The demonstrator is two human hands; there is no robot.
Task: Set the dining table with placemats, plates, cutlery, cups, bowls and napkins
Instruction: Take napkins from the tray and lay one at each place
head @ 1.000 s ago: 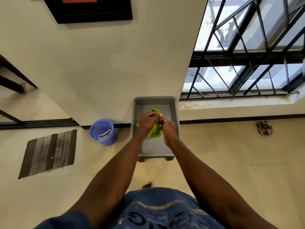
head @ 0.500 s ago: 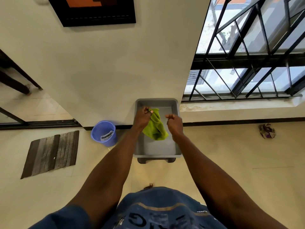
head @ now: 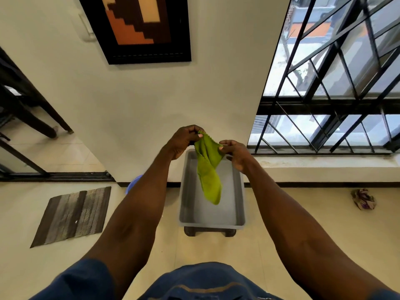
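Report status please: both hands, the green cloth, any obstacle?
Left hand and right hand pinch green napkin by top edge. It hangs above grey tub. No obstacle.

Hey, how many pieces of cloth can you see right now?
2. A green napkin hangs from both hands over the grey tub; a crumpled patterned cloth lies on the floor below the window. Others may be out of view.

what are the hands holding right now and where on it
Both hands pinch the green cloth along its top edge: left hand at one corner, right hand further along.
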